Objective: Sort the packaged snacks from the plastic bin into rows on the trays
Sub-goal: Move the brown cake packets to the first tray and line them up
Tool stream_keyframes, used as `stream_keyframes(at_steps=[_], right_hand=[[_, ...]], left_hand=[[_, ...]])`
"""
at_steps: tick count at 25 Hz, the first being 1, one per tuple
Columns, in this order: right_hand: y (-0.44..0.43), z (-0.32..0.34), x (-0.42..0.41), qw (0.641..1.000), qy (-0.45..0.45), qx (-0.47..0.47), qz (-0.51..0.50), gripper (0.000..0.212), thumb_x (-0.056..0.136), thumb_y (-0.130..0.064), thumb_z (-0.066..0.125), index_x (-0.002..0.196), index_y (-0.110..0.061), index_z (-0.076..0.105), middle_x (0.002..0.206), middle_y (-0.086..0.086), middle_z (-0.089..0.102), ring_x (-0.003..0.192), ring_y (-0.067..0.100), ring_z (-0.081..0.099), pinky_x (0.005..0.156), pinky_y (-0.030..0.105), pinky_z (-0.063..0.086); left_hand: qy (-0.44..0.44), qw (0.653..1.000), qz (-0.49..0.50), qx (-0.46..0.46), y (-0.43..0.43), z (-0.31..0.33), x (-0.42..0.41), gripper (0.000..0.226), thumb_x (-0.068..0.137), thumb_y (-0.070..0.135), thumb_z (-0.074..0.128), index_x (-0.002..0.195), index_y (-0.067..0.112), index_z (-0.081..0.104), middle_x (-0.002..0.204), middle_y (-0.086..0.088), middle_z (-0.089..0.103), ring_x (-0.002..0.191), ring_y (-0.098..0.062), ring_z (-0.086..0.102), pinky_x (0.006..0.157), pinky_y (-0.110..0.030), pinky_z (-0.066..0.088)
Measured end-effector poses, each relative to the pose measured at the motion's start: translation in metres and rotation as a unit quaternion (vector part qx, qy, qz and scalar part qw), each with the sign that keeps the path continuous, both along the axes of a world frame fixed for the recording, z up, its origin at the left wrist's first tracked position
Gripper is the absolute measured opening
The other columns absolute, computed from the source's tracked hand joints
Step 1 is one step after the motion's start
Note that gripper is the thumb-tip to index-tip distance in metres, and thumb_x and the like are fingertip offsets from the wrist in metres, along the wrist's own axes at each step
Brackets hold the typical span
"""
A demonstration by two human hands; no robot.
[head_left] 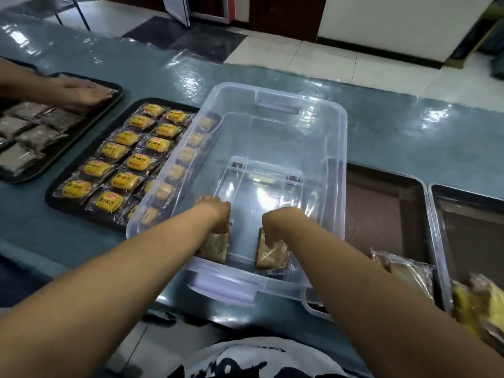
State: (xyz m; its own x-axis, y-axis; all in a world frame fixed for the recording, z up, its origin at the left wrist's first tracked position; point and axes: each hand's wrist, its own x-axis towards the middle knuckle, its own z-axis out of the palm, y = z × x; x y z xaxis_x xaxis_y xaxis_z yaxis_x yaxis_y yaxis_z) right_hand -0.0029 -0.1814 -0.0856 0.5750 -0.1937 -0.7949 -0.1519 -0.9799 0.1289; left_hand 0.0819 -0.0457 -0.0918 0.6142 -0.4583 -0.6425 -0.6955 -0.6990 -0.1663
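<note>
A clear plastic bin sits in front of me on the counter. Both my hands reach down into its near end. My left hand grips a brown packaged snack on the bin floor. My right hand pinches a second brown packaged snack beside it. A black tray to the left carries rows of yellow packaged snacks. Further left, another black tray holds dark brown packets.
Another person's hand rests on the far-left tray. Two metal trays lie to the right of the bin, with loose brown and yellow packets at their near edge. The counter edge runs close to my body.
</note>
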Motion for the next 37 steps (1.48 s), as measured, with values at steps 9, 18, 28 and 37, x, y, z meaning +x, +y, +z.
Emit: stream_keyframes(at_steps=[9,18,28,37], right_hand=[[-0.013,-0.025,0.000,1.000,0.022,0.006,-0.010,0.050,0.086,-0.040,0.073,0.127,-0.016,0.060,0.123,0.004,0.060,0.112,0.032,0.061,0.101,0.048,0.049],[-0.016,-0.022,0.005,0.994,-0.086,0.044,-0.050,0.024,0.084,-0.020,0.078,0.097,-0.008,0.061,0.074,0.003,0.057,0.078,0.025,0.063,0.073,0.034,0.053],[-0.032,0.010,0.014,0.917,-0.325,0.156,-0.168,0.014,0.091,-0.022,0.065,0.101,-0.023,0.056,0.105,0.004,0.062,0.088,0.024,0.059,0.073,0.032,0.050],[-0.044,0.073,-0.028,0.710,-0.585,0.225,-0.320,0.025,0.082,-0.021,0.071,0.101,-0.032,0.058,0.084,-0.010,0.065,0.082,0.014,0.064,0.070,0.033,0.055]], left_hand=[[-0.036,0.997,0.002,0.063,-0.005,-0.006,-0.001,0.051,0.091,0.031,0.065,0.139,0.021,0.050,0.149,-0.011,0.043,0.138,-0.034,0.037,0.111,-0.042,0.026],[0.035,0.992,0.077,-0.092,-0.008,0.006,0.000,0.038,0.092,0.009,0.063,0.129,0.014,0.060,0.140,-0.014,0.044,0.127,-0.038,0.050,0.106,-0.042,0.044],[-0.006,0.956,0.092,-0.278,-0.012,0.045,0.009,0.028,0.085,0.003,0.064,0.086,0.031,0.061,0.120,-0.008,0.042,0.117,-0.034,0.047,0.100,-0.037,0.042],[-0.050,0.833,0.087,-0.544,-0.004,0.086,-0.013,0.029,0.077,0.001,0.067,0.078,0.029,0.057,0.101,0.000,0.045,0.099,-0.028,0.048,0.086,-0.044,0.049]])
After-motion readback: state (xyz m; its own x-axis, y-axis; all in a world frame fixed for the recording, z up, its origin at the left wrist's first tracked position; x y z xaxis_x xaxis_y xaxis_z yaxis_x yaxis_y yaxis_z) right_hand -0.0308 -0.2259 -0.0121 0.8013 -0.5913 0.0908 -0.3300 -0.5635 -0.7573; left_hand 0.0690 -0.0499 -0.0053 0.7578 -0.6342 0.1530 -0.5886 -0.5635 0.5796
